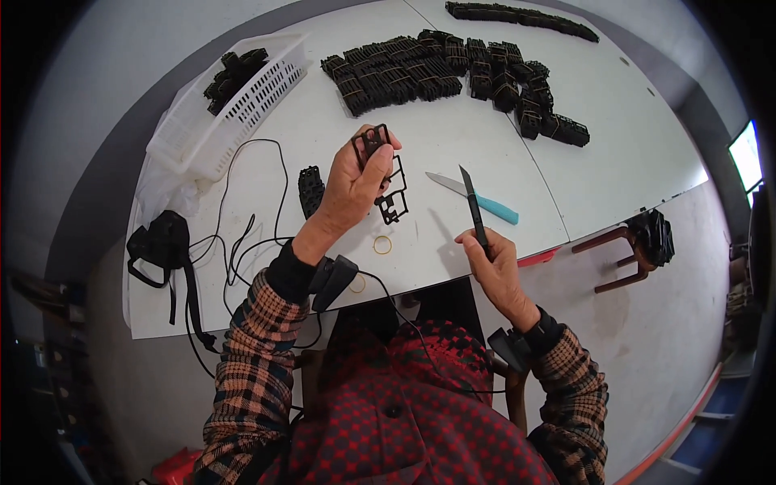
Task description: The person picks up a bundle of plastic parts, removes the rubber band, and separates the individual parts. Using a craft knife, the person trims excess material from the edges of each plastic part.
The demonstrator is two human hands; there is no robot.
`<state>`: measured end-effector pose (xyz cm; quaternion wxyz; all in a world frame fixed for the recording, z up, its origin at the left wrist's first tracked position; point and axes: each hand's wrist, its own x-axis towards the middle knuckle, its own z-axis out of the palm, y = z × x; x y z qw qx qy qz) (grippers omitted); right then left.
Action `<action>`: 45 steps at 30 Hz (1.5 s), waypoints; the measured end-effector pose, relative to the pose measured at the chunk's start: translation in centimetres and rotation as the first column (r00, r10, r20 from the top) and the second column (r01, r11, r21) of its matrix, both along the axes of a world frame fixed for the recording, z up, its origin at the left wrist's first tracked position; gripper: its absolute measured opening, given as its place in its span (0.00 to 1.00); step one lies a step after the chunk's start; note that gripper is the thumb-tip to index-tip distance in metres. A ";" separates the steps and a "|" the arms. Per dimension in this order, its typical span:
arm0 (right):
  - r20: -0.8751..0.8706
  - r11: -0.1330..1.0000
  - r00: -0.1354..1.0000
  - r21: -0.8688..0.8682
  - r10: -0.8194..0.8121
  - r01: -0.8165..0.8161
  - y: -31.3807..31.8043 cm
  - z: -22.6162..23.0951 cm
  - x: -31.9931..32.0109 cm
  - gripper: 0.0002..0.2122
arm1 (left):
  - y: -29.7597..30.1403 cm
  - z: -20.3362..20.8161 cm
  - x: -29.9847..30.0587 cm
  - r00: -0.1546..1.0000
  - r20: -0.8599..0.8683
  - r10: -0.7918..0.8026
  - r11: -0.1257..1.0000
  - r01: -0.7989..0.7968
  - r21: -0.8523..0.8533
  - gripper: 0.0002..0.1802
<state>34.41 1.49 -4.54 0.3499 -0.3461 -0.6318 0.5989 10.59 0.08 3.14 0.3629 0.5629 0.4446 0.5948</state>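
Gripping a black frame (375,143) in your left hand (352,184), fingers curled tight, held over the table (424,250). Your right hand (496,268) is closed round a black knife (472,204) near the front edge, blade pointing away. Blue-handled knife (495,209) lies just past it. Bare tabletop between your hands; black bundles (396,71) sit well back.

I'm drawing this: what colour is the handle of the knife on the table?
The handle is turquoise blue, clearest in the head view.

Tan-and-black plaid sleeves (257,343) end in black cuffs (289,268)
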 end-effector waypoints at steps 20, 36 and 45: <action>-0.206 0.979 0.970 -0.125 0.131 -0.158 -1.8 2.4 -5.3 0.08 | -4.0 0.3 1.0 0.986 0.161 -0.031 0.997 0.020 0.072 0.12; 0.330 0.880 0.936 0.402 0.121 -0.255 -1.8 5.1 -2.0 0.11 | -5.2 -2.3 -2.1 0.979 0.191 0.071 0.988 -0.043 -0.150 0.12; 0.425 0.886 0.905 0.411 0.023 -0.215 0.2 2.2 -1.9 0.12 | -3.4 -3.8 -5.9 0.990 0.133 0.035 0.972 -0.003 -0.237 0.14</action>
